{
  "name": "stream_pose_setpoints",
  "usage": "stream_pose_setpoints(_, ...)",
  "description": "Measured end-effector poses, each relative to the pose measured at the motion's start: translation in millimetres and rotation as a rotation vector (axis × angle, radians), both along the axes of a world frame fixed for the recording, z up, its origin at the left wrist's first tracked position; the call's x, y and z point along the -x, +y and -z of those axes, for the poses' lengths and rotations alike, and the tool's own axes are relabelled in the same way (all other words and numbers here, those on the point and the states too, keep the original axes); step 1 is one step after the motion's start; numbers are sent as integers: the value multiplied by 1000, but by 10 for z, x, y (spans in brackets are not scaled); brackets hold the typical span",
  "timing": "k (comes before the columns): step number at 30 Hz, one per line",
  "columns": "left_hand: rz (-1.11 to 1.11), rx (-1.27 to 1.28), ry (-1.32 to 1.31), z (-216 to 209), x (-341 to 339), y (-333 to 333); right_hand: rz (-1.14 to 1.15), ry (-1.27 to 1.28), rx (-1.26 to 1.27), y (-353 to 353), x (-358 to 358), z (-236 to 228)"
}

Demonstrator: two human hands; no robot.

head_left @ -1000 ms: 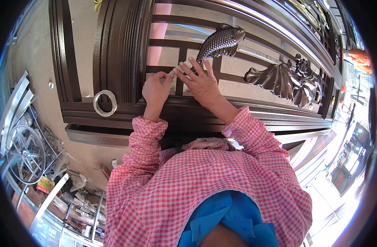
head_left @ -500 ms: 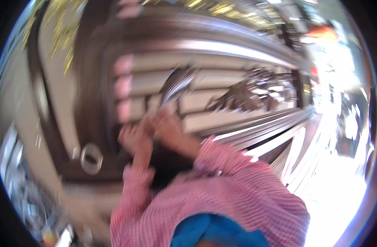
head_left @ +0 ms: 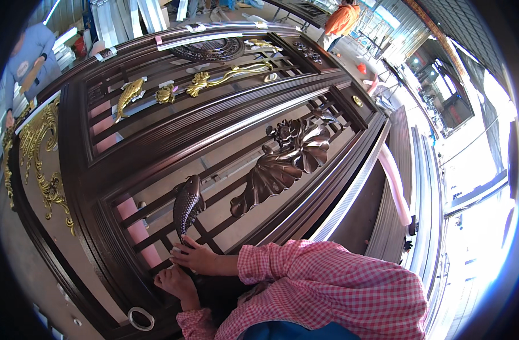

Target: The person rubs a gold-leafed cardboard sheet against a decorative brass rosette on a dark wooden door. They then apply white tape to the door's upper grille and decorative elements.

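A dark brown metal gate panel (head_left: 92, 187) lies before me, with bars and raised ornaments. My right hand (head_left: 196, 258) is at the tail of a dark fish ornament (head_left: 188, 204), its fingers stretched out and apart. A small whitish bit shows by its fingertips, too small to name. Just below and left of it, my left hand (head_left: 177, 283) has its fingers curled at the panel's inner frame edge. Whatever they may hold is hidden. Farther right on the bars sits a dark lotus-leaf ornament (head_left: 276, 168).
A roll of tape (head_left: 140, 318) lies on the frame at lower left. Gold scrollwork (head_left: 44, 164) and a gold fish (head_left: 129, 97) decorate the panels. A person in grey (head_left: 30, 62) works at far left; another in orange (head_left: 343, 20) stands behind. Pink foam (head_left: 394, 184) and metal profiles lie right.
My view has shifted and sharpened from a strong blur, showing more of the far panel and workshop. Both hands stay close together near the dark fish's tail.
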State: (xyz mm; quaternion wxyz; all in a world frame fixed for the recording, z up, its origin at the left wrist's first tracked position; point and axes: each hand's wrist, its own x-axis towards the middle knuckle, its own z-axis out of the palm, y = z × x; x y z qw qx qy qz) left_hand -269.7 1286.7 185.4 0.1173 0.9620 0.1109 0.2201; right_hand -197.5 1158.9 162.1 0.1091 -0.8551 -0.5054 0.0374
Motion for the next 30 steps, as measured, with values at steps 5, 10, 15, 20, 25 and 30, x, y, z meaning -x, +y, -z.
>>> stream_pose_setpoints(5, 76, -40, 24, 7, -5, 15, 15, -39, 15, -38, -5, -110)
stream_pose_setpoints(10, 177, 9, 71, -145, 222, -243, 48, -78, -158, -41, -30, 106)
stream_pose_setpoints(15, -52, 123, 64, -58, 372, 52, 87, -32, 51, -7, 8, 98)
stream_pose_setpoints(20, -166, 246, -93, -263, 575, 315, -7, -136, 130, -13, 228, -361)
stream_pose_setpoints(25, -142, 448, -79, -320, 615, 105, 26, 90, -4, 14, 381, -390)
stream_pose_setpoints(30, -321, 1106, -37, -396, 583, -111, -29, 385, -200, -203, 374, -360)
